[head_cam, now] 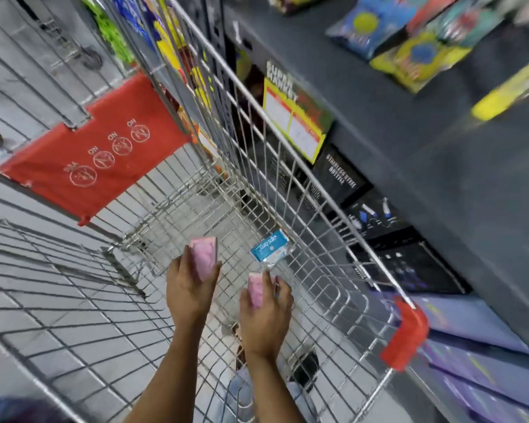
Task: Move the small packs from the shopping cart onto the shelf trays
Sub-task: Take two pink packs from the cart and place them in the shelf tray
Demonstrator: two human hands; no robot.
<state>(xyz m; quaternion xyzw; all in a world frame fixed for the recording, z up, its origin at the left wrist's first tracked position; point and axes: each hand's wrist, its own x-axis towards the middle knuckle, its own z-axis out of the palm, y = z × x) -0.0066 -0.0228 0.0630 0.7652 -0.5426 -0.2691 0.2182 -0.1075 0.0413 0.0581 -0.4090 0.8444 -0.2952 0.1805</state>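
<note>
Pink packs sit one in each of the hands inside the wire shopping cart (257,190): the left hand (190,285) grips one pink pack (203,257), and the right hand (264,312) clasps another pink pack (255,290). Just right of them, a blue pack (271,249) lies on the cart floor, beside the dark shelf (440,154).

Pale tiled floor (83,303) under everything, dark grey shelving (409,141) on the right, yellow price tag (293,117) hanging off it.

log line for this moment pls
left hand: holds pink pack | right hand: holds pink pack | blue pack: on cart floor
</note>
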